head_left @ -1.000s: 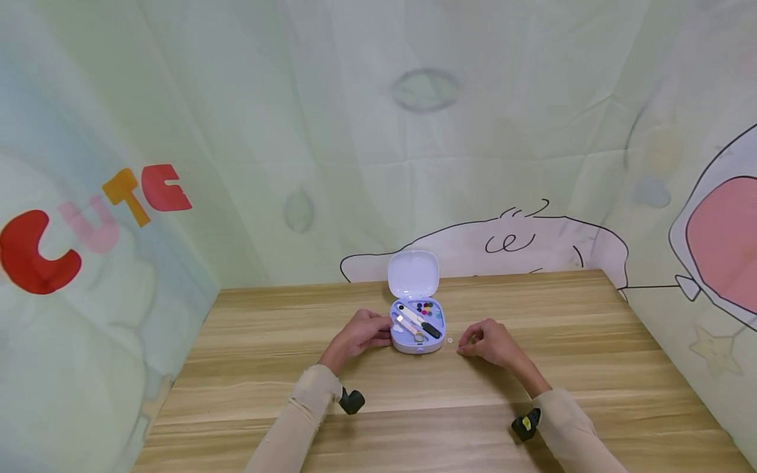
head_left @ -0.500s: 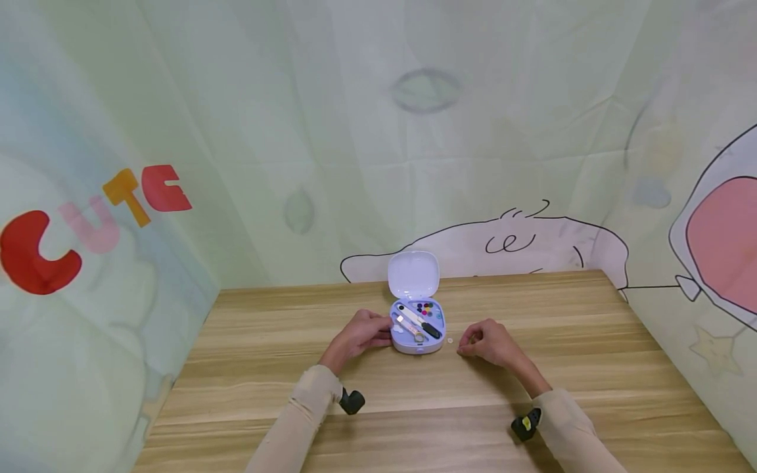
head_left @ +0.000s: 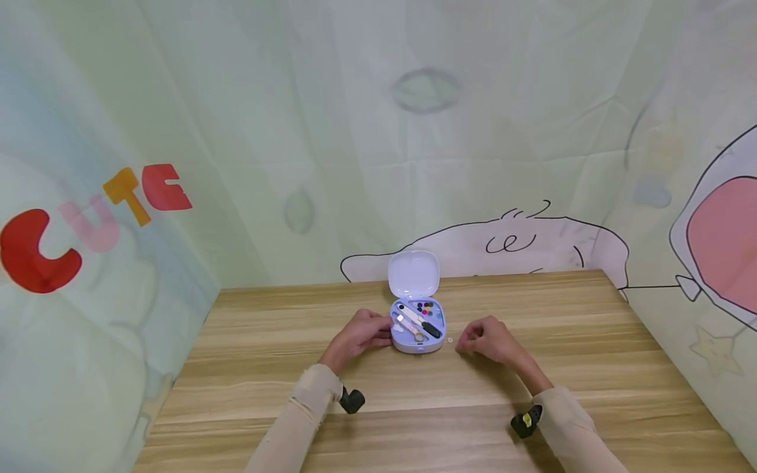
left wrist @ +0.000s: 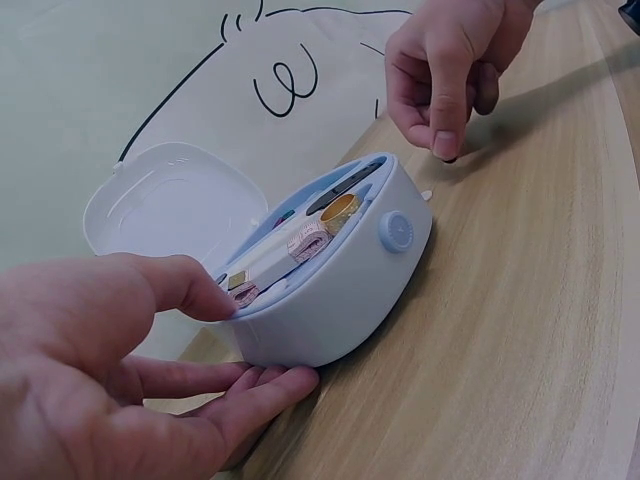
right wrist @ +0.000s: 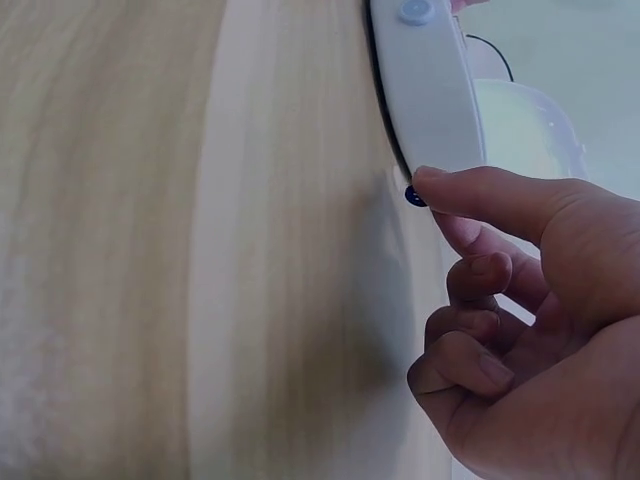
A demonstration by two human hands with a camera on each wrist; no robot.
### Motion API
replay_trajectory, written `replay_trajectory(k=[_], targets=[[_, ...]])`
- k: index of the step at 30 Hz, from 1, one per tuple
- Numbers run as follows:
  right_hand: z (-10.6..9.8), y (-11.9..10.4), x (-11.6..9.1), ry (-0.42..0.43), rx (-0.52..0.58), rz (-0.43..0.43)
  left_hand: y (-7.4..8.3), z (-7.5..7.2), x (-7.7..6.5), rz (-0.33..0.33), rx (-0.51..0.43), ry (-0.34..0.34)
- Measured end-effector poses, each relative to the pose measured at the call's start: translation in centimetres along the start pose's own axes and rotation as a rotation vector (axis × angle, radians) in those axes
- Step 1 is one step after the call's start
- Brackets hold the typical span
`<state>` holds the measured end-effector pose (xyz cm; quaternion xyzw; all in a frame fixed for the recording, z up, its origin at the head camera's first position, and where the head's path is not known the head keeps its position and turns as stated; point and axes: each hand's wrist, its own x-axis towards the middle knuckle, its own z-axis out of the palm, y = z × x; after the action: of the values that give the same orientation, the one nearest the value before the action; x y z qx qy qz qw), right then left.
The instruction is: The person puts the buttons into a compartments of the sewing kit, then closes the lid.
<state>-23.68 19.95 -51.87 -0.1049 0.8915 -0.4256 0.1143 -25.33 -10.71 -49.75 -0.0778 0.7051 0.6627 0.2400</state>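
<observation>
A white sewing kit box [head_left: 417,345] stands on the table with its lid [head_left: 414,274] raised. My left hand [head_left: 363,330] holds the box's left side, thumb at the rim and fingers low against the wall. Inside lie a rolled tape measure [left wrist: 308,240], a gold thimble [left wrist: 340,212], a black-ended tool [head_left: 430,328] and several coloured buttons [head_left: 425,308]. My right hand [head_left: 487,340], to the right of the box, pinches a dark blue button [right wrist: 415,196] between thumb and index finger. A small white button [head_left: 450,340] lies on the table between box and right hand.
The wood-grain table [head_left: 284,394] ends at the back against a printed curtain [head_left: 331,131]. A black wrist camera [head_left: 351,401] is on the left wrist and another camera [head_left: 526,422] on the right.
My right hand has lifted very slightly and shifted a touch toward the box. The left hand, the box and the white button stay in place.
</observation>
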Motion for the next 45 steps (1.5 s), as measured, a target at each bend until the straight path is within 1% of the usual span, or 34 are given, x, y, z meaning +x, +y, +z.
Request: replay_trajectory(k=[5, 8, 10, 17, 25, 31, 39, 45], targets=[[-0.3, -0.3, 0.3, 0.01, 0.024, -0.033, 0.1, 0.0, 0.0, 0.008, 0.003, -0.003], [-0.4, -0.6, 0.6, 0.014, 0.043, -0.022, 0.1, 0.0, 0.0, 0.005, -0.001, 0.0], [-0.5, -0.8, 0.8, 0.014, 0.058, 0.001, 0.1, 0.0, 0.0, 0.005, -0.003, 0.0], [-0.6, -1.7, 1.5, 0.019, 0.091, -0.006, 0.1, 0.1, -0.2, 0.009, 0.001, -0.005], [-0.4, -2.8, 2.4, 0.047, 0.134, 0.036, 0.1, 0.0, -0.2, 0.009, 0.001, -0.005], [-0.2, -3.7, 3.2, 0.047, 0.173, 0.063, 0.1, 0.0, -0.2, 0.005, 0.0, -0.005], [0.2, -4.5, 4.4, 0.05, 0.253, 0.109, -0.1, 0.0, 0.0, 0.017, -0.014, -0.008], [0.5, -4.5, 5.0, 0.058, 0.33, 0.144, -0.1, 0.0, 0.0, 0.012, -0.01, -0.005]])
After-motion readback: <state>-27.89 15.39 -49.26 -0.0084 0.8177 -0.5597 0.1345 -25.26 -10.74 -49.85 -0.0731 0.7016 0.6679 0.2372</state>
